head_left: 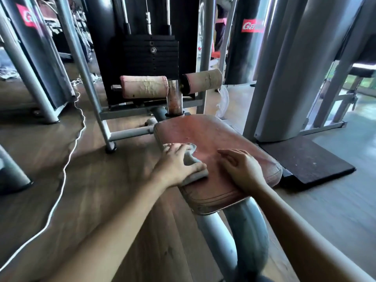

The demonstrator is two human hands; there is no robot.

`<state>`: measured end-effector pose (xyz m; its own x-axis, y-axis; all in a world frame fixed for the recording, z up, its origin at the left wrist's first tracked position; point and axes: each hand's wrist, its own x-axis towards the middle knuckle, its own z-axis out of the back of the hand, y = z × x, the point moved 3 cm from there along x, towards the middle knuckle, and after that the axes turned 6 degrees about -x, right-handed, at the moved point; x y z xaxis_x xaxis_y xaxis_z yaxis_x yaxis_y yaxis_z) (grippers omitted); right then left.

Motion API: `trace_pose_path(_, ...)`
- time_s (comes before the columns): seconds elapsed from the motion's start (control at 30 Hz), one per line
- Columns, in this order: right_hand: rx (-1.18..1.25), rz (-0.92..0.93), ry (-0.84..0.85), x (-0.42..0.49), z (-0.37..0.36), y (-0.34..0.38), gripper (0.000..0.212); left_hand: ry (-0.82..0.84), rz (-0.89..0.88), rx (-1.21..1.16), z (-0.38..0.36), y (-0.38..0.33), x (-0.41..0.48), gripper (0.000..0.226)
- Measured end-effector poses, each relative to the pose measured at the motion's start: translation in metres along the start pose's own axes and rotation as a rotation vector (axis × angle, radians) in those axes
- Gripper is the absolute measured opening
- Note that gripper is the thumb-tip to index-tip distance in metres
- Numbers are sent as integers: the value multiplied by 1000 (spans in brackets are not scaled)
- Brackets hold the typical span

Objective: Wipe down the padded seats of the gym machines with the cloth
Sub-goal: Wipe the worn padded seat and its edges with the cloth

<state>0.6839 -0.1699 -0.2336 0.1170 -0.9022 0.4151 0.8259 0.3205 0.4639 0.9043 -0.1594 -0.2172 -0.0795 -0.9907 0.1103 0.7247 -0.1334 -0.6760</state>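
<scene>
**One head-worn view, tilted down**

The single wide-angle camera sits at the person's head, looking forward and steeply down. It is near the padded seat (215, 133), which fills the centre of the frame, and faces the weight stack (144, 53) farther ahead, near the top.

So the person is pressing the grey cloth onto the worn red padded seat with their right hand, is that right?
Not quite. The head view shows the left hand pressing the grey cloth onto the worn red padded seat; the right hand holds nothing.
</scene>
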Motion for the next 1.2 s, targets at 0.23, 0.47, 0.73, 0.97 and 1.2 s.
trace_pose_path(0.23,-112,-1,76,-2,3,12,25,-207,20,-79,-7,-7,-16,45)
trace_pose_path(0.47,-192,-70,109,-5,-1,27,32,-421,8,-246,-24,3,-27,28)
trace_pose_path(0.73,-152,91,248,2,-33,83,32,-621,145,-700,12,92,-83,39)
trace_pose_path(0.97,-140,82,191,4,-45,86,29,-615,195,-972,-32,115,-119,20)
trace_pose_path(1.2,-134,75,124,1,-45,90,29,-631,244,-1213,-69,59,-95,19)
